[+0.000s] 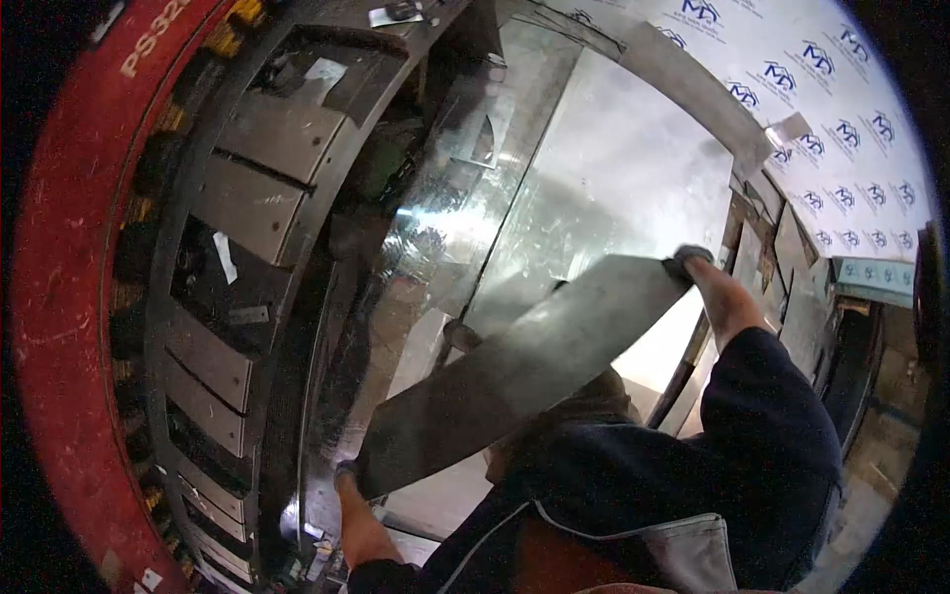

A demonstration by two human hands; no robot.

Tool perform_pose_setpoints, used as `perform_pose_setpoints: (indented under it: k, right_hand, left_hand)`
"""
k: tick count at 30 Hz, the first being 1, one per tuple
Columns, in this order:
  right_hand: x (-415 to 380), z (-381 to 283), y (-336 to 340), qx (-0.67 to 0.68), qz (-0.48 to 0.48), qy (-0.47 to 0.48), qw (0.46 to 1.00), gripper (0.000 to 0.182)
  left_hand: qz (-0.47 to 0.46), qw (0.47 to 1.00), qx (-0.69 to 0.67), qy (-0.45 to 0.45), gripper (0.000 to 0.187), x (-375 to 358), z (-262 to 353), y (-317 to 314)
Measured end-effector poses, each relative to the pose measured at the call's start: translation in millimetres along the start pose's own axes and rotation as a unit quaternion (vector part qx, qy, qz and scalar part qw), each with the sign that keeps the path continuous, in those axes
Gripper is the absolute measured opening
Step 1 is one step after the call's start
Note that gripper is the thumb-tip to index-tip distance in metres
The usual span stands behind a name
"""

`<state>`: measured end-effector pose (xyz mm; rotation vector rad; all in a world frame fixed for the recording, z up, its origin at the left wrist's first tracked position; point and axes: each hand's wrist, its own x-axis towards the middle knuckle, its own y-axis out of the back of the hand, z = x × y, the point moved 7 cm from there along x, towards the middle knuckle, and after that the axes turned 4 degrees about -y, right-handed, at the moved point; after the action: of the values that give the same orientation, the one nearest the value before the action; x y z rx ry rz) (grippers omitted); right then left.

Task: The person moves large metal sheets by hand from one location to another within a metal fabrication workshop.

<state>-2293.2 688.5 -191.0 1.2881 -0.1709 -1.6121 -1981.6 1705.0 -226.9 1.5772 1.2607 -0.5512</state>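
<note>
A long, flat grey metal sheet (515,366) is held up at a slant in front of the body. My right hand (689,259), in a dark glove or covering, grips its upper right end. At the lower left end, my left hand (346,473) holds the sheet's corner, with the fingers partly hidden. Beneath and beyond the sheet lies a large shiny metal surface (633,139), with a dark seam running along it.
On the left stands a machine with a dark slotted frame (307,213) and a red beam (64,297). Another metal strip (693,89) lies at the top. White sheeting with blue logos (821,99) is at the upper right, above stacked metal pieces (792,252).
</note>
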Motion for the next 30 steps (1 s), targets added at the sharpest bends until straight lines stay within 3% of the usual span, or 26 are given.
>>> perform_pose_setpoints:
  k: [5,11,12,16,20,24,27,30]
  right_hand:
    - [1.5,194.6,-96.0,0.057,-0.041,-0.08,0.994,0.04]
    - [-19.0,387.9,-204.9,0.162,-0.067,-0.147,0.973,0.043]
    - [16.8,435.2,-293.2,0.19,-0.122,-0.21,0.951,0.048]
    - [-62.6,441.9,-234.5,0.217,-0.166,-0.237,0.933,0.063]
    - [-83.2,456.8,-241.6,0.316,-0.218,-0.308,0.87,0.071]
    - [-61.0,461.6,-278.9,0.346,-0.246,-0.288,0.859,0.072]
    - [-38.3,458.7,-271.9,0.298,-0.244,-0.318,0.866,0.072]
    - [-1.1,451.6,-261.8,0.317,-0.227,-0.273,0.879,0.068]
  left_hand:
    - [0.039,0.993,0.098,-0.06,0.077,-53.0,173.5,39.2]
    - [0.094,0.969,0.19,-0.125,0.074,-176.9,399.0,69.7]
    - [0.105,0.964,0.202,-0.136,0.074,-204.4,434.2,76.0]
    - [0.151,0.941,0.244,-0.181,0.073,-291.2,566.2,107.8]
    - [0.19,0.913,0.286,-0.222,0.072,-367.7,683.3,129.9]
    - [0.201,0.898,0.299,-0.254,0.071,-428.5,782.1,144.1]
    - [0.194,0.893,0.304,-0.269,0.071,-424.7,861.2,153.6]
    - [0.179,0.87,0.356,-0.292,0.073,-382.7,950.1,168.3]
